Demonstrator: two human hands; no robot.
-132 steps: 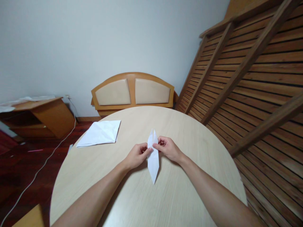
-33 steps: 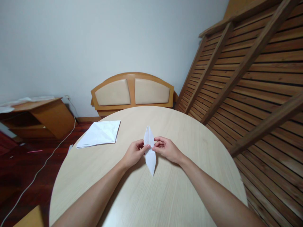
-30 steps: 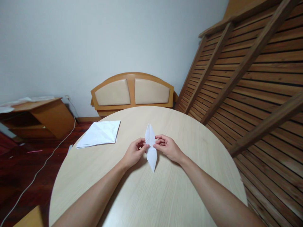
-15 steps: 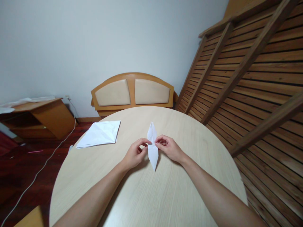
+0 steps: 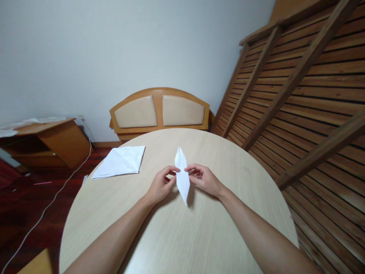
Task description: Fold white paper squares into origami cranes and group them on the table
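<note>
A folded piece of white paper (image 5: 183, 182), long and narrow with a point at each end, is held just over the middle of the round table (image 5: 216, 228). My left hand (image 5: 163, 183) pinches its left edge near the middle, fingertips on top and thumb at the side. On the opposite edge, my right hand (image 5: 207, 179) grips the paper in the same way, its thumb partly hidden. A crease runs down the paper's far half.
Several flat white sheets (image 5: 121, 161) lie stacked at the table's left. Beyond the table stands a padded headboard (image 5: 159, 110). A slatted wooden frame (image 5: 299, 99) leans at the right. On the left are a wooden desk (image 5: 62, 142) and a white cable (image 5: 54, 198).
The paper's far tip has tilted slightly left. My right fingers have shifted from the paper's middle out to its right edge, and my left fingers have moved slightly left.
</note>
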